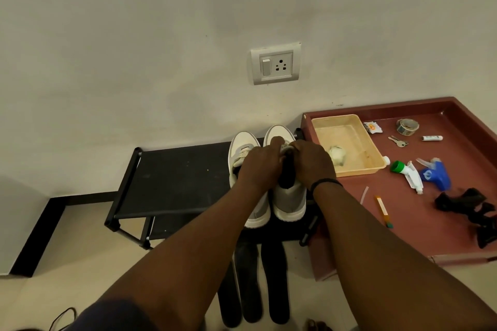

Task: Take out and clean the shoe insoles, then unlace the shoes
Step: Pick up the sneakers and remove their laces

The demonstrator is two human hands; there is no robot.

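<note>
Two white and grey sneakers stand side by side on a black shoe rack [174,177], toes toward the wall: the left shoe [243,148] and the right shoe [289,196]. Both hands work over the right shoe's lace area. My left hand [259,165] and my right hand [312,161] have curled fingers at the white laces and the dark tongue [286,177]; the exact pinch is hidden. Dark insoles [277,277] lie on the floor below the rack, between my forearms.
A maroon tray table [403,223] at the right holds a yellow basin [349,142] with a cloth, a spray head [433,173], a green-capped bottle, keys, tape, a pen and black straps. A wall socket [275,63] is above the shoes.
</note>
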